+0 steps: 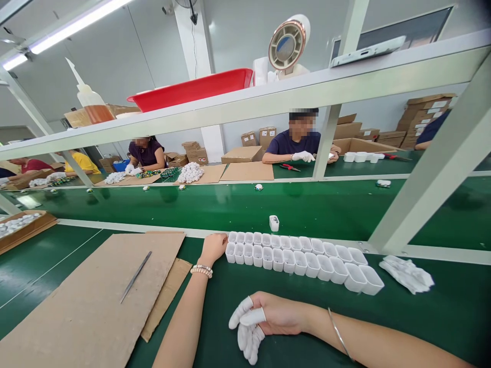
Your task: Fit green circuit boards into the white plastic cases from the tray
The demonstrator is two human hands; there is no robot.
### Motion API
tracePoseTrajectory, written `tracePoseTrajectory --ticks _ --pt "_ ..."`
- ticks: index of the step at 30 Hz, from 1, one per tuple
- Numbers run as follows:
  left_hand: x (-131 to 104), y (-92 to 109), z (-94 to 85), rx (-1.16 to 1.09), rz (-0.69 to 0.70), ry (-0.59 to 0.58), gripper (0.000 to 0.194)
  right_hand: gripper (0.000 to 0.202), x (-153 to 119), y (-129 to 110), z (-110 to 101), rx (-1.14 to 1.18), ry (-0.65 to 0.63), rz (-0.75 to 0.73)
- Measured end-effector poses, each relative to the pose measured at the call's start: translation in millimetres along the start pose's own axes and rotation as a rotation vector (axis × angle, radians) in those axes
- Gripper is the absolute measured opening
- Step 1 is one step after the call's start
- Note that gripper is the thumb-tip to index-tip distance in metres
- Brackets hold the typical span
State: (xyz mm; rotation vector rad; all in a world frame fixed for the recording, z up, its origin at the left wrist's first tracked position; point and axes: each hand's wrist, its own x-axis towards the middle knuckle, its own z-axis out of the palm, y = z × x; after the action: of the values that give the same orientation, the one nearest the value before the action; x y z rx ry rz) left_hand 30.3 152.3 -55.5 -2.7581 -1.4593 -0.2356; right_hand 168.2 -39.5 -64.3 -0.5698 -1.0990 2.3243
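**Left hand at end of cup rows, right hand loose in front**

White cups [289, 261]: two side-by-side rows along the table's [433, 312] far edge, from mid-edge toward the far right corner. One more cup [273, 223] stands apart on the green belt [215, 207], just past that edge, with something dark inside.

Left hand [215, 246]: bare, at the far edge, right up against the left end of the rows. Fingertips hidden, so can't tell the grip, or whether it touches the end cups. Beaded bracelets [202, 271] at the wrist.

Right hand [257, 322]: white covers on the fingers, over the table on the near side of the cups, apart from them. Fingers loosely bent and a bit spread, thumb crossing in front of the index; no cup in it. Metal bangle [339, 332] on the forearm.

Left part of table: cardboard sheet [95, 286] with tweezers [135, 277] lying on it, second piece of cardboard [166, 296] partly under its right edge. Far left corner: shallow box [28, 237] of white pieces.

Crumpled white glove [407, 274] near the right end of the rows, by the far edge.

Across the belt: co-worker in dark shirt [294, 144], white glove on one hand, red-handled pliers [289, 167] nearby.
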Motion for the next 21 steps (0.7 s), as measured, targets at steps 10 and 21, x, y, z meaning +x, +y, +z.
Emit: tracePoseTrajectory --ticks 10,21 --pt "-1.4 1.1 -2.0 -0.021 -0.008 0.012 0.03 0.033 -1.4 -0.3 1.7 -0.024 0.04 0.002" --pt "-1.4 0.8 -0.5 -0.024 -0.015 0.014 0.031 0.032 -1.2 -2.7 5.2 -0.019 0.058 0.004"
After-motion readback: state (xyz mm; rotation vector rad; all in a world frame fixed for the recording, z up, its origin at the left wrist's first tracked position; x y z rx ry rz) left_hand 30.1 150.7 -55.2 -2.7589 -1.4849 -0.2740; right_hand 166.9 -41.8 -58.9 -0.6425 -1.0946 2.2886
